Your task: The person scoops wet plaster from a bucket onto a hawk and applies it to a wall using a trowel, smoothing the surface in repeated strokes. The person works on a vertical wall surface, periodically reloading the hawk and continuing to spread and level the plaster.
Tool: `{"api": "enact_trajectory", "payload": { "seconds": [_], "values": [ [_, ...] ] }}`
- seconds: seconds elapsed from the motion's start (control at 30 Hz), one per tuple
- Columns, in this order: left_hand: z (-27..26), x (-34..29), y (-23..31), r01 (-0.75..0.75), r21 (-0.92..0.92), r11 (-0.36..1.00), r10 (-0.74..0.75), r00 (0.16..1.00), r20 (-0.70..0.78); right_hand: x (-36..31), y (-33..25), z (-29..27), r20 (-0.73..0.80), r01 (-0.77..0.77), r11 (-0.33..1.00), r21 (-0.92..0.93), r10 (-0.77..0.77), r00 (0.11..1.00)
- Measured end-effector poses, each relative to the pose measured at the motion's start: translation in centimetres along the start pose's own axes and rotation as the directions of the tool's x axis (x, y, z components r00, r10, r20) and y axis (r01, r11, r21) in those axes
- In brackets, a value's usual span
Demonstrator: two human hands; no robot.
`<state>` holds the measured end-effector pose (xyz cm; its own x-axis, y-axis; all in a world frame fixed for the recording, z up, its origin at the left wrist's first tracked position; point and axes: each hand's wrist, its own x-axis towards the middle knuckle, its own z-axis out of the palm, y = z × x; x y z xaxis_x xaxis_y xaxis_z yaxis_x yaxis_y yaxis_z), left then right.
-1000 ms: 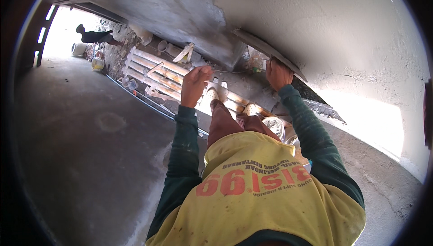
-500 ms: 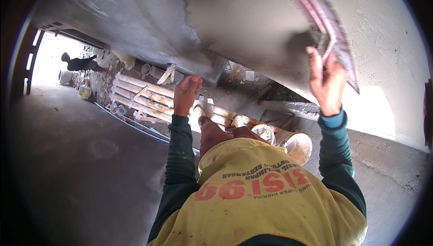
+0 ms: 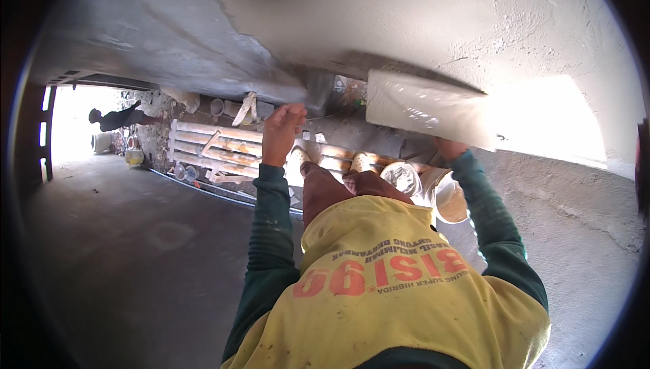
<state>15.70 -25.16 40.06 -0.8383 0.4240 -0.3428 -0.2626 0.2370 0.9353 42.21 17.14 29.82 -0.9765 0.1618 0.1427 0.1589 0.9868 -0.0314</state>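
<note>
My right hand (image 3: 449, 148) is largely hidden behind a flat, pale rectangular plastering float (image 3: 426, 103), which it holds. The float's broad face is turned into view, smeared with wet-looking plaster and blurred by motion. It is close to the lower part of the plastered wall (image 3: 420, 17); whether it touches cannot be told. My left hand (image 3: 282, 133) is raised in front of my legs with its fingers curled in, and no tool shows in it. Darker grey plaster covers the wall's left part, paler plaster its right.
I stand on a scaffold of poles and planks (image 3: 218, 140). Beside my feet are a bucket with pale material (image 3: 401, 178) and a larger bucket (image 3: 452, 200). Another person (image 3: 116, 118) is at the far left, near a yellow container (image 3: 134, 158). Bright sunlight falls at right.
My right hand has swung the float down and left from high on the right wall, turning its face into view. My left hand has barely moved.
</note>
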Motion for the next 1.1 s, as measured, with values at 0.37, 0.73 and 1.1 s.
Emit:
{"api": "enact_trajectory", "payload": {
  "seconds": [0.37,0.73,1.1],
  "values": [
    [-1.3,-2.6,-0.2,0.168,0.186,0.968,-0.162,0.986,-0.043,2.5,-7.2,12.6,0.238,-0.325,0.94,0.103,0.294,0.926],
    [1.0,-0.4,0.4,0.109,0.172,0.979,-0.119,0.992,0.046,9.0,-6.9,1.2,0.122,-0.252,0.948,0.194,0.232,0.965],
    [4.0,2.4,1.9,0.004,0.147,0.989,-0.02,0.994,0.109,10.3,-2.8,-26.2,0.039,-0.175,0.928,0.328,0.171,0.984]
  ]
}}
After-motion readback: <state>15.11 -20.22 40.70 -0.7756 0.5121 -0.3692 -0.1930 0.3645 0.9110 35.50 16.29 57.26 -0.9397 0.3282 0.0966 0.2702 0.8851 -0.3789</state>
